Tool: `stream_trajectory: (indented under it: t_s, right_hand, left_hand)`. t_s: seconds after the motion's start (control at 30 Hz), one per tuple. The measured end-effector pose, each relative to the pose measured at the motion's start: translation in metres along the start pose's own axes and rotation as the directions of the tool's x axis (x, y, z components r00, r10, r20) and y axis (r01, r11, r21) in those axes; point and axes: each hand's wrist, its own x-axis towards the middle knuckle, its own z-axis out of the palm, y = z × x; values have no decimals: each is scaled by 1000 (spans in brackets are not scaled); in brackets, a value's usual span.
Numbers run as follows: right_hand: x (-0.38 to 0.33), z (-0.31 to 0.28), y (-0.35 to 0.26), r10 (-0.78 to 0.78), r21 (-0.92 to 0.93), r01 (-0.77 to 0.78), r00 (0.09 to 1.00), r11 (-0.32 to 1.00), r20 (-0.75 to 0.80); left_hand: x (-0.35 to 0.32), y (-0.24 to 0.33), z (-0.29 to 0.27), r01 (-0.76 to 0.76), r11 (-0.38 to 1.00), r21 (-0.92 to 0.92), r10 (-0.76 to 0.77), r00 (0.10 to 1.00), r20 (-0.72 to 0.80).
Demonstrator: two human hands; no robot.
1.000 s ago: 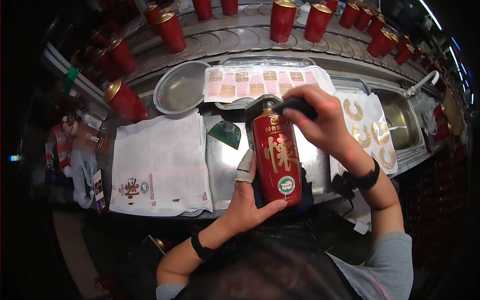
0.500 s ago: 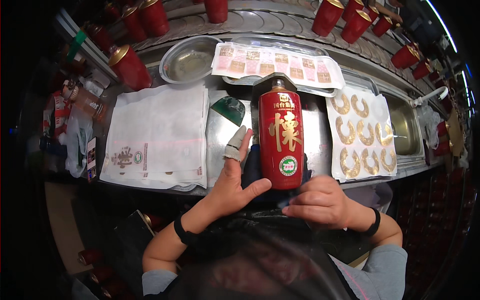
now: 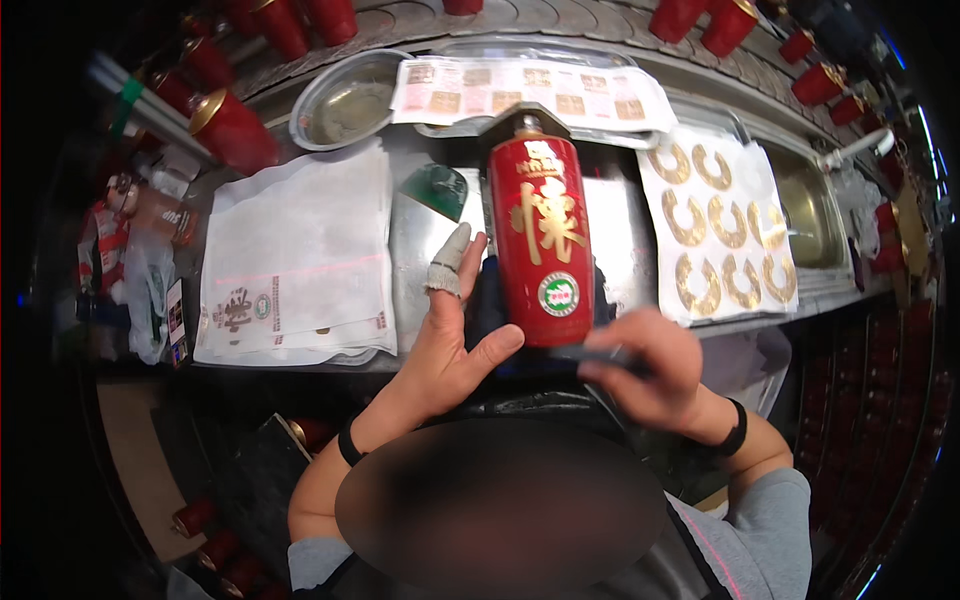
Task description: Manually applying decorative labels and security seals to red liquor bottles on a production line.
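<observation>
Because right hand (image 3: 655, 368) is blurred, gripped dark object (image 3: 610, 356) unclear.

The metal counter (image 3: 622, 240) carries stacked paper (image 3: 300, 225) along its front edge, leftward; a flat green piece (image 3: 437, 192) nearer its middle; a bowl (image 3: 345, 105) and tray (image 3: 440, 130) by its back edge; a sticker sheet (image 3: 715, 180) toward its right end.

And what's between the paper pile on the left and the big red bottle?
In the head view, a flat green piece lies there, with the left hand nearer the person.
</observation>
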Motion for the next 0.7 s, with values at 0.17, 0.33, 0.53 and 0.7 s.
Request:
stream_trajectory:
  t_s: [0.17,0.33,0.53,0.7]
  right_hand:
    - [-13,21,8,528,348,-436,815,830,-238]
    - [-26,13,5,715,623,-480,672,617,-192]
    - [-24,26,17,522,316,-443,818,839,-241]
    - [-23,17,20,714,608,-498,679,618,-170]
  left_hand:
    - [13,-5,19,-29,999,14,29,999,21]
    - [15,-7,18,-52,999,3,52,999,2]
    - [10,-7,19,-41,999,12,41,999,-21]
    - [13,-7,19,-32,999,-3,32,999,-3]
